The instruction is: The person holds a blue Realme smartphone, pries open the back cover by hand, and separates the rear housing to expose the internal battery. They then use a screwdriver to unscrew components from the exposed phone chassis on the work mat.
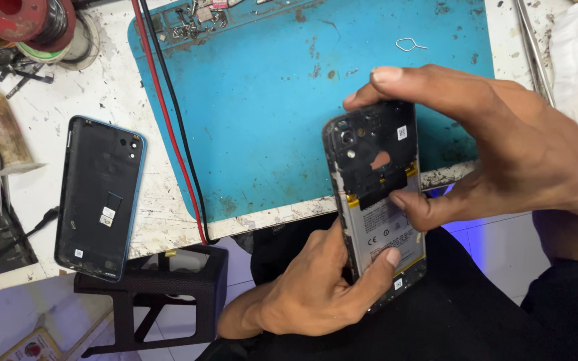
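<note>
My left hand (309,294) is low and close to me, just above my lap. It grips the bottom end of the open phone (377,200). My fingers curl behind it and my thumb presses flat on the front, over the battery (386,234). So this hand is closed tight on the phone.

My right hand (503,154) comes in from the right side, a bit higher up. It pinches the top half of the phone. My thumb tip pushes on the black strip across the middle, and my pointing finger hooks over the top edge. The phone sits between my two hands, standing almost upright and tipped a little. It hangs over the edge of the table (135,220), not lying on it.

The phone has no back on it. I can see its insides. The top part is black with small round camera holes and a small white sticker. Below that is the grey battery with little yellow tabs at its corners. The rim looks worn and scratched.

Behind the phone is a blue mat (269,100) with dirty brown spots. A red wire and a black wire (175,134) run down its left side. Farther left, the phone's back cover (100,197) lies flat on the white table, dark inside with a blue edge. Far off at the top left is a red spool (31,20).
</note>
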Available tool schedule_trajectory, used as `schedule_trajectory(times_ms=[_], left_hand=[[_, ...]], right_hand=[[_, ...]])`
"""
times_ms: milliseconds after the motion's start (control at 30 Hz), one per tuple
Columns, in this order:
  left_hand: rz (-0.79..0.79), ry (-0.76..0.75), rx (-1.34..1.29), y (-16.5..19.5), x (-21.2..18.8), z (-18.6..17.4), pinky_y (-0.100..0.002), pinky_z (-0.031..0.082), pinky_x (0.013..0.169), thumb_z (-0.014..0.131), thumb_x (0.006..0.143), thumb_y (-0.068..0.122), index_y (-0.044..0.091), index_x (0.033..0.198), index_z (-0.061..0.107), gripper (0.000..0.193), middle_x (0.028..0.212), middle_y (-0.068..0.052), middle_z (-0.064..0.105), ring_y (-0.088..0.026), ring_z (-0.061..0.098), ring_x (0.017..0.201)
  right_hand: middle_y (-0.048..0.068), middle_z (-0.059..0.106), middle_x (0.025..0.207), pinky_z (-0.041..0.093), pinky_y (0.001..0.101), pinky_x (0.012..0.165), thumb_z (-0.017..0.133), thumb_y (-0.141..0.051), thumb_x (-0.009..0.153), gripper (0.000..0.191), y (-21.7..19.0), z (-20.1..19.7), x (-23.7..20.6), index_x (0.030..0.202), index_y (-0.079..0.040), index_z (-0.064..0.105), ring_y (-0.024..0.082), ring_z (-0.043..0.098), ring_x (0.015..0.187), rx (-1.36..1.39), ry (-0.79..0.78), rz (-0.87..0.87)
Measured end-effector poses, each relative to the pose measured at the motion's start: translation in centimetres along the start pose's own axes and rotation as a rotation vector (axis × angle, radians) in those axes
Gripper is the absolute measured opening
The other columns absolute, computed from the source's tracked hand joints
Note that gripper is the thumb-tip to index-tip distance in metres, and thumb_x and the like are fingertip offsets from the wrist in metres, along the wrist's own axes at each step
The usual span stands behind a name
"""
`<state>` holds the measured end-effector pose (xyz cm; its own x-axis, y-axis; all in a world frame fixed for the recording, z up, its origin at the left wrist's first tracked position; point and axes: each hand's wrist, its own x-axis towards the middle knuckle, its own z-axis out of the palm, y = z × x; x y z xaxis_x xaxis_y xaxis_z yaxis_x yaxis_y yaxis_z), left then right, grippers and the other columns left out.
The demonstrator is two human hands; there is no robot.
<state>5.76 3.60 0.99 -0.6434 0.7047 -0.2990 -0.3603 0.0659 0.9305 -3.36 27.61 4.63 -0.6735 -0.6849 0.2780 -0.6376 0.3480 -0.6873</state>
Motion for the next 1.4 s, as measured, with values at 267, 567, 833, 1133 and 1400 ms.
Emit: schedule_trajectory(times_ms=[267, 567, 833, 1133, 1400], left_hand=[[0.112, -0.021, -0.014, 0.4, -0.4, -0.3, -0.035, 0.061, 0.089, 0.057, 0.107, 0.011, -0.010, 0.148, 0.037, 0.050, 0.116, -0.020, 0.074, -0.027, 0.075, 0.103], [0.117, -0.168, -0.430, 0.1, -1.0, -0.4, -0.042, 0.052, 0.120, 0.046, 0.114, 0.001, -0.006, 0.162, 0.028, 0.052, 0.151, -0.022, 0.053, -0.029, 0.062, 0.136], [0.099, -0.192, -0.633, -0.6, -1.1, -0.1, -0.046, 0.050, 0.121, 0.044, 0.115, -0.001, -0.002, 0.167, 0.021, 0.057, 0.159, -0.023, 0.045, -0.032, 0.058, 0.138], [0.112, -0.177, -0.690, -0.4, -0.9, 0.3, -0.049, 0.050, 0.120, 0.044, 0.114, -0.002, -0.003, 0.166, 0.022, 0.056, 0.157, -0.025, 0.046, -0.034, 0.059, 0.137], [0.143, -0.037, -0.706, -0.4, -1.3, -0.9, -0.046, 0.048, 0.123, 0.047, 0.111, -0.003, -0.004, 0.163, 0.024, 0.057, 0.157, -0.022, 0.046, -0.032, 0.057, 0.141]], right_hand=[[0.013, 0.070, 0.124, 0.061, 0.0367, 0.085, 0.091, -0.027, 0.071, 0.096, -0.1, -0.1, 0.0, 0.147, -0.007, 0.037, 0.030, 0.072, 0.107, -0.165, -0.023, -0.014], [0.015, 0.068, 0.127, 0.061, 0.0376, 0.091, 0.078, -0.019, 0.086, 0.059, 0.5, 0.9, -0.4, 0.137, -0.005, 0.053, 0.028, 0.072, 0.110, -0.009, 0.036, 0.089], [0.017, 0.068, 0.125, 0.063, 0.0367, 0.087, 0.073, -0.019, 0.091, 0.057, 1.3, 2.1, -1.1, 0.140, -0.003, 0.050, 0.027, 0.073, 0.106, 0.067, 0.048, 0.095], [0.012, 0.070, 0.126, 0.063, 0.0347, 0.088, 0.074, -0.017, 0.093, 0.058, 1.4, 2.2, -1.0, 0.145, -0.005, 0.050, 0.023, 0.075, 0.105, 0.133, 0.026, 0.132], [0.029, 0.048, 0.142, 0.053, 0.0500, 0.107, 0.056, -0.045, 0.097, 0.042, 0.3, 1.8, -1.6, 0.130, -0.019, 0.060, 0.040, 0.052, 0.136, -0.109, 0.253, -0.057]])
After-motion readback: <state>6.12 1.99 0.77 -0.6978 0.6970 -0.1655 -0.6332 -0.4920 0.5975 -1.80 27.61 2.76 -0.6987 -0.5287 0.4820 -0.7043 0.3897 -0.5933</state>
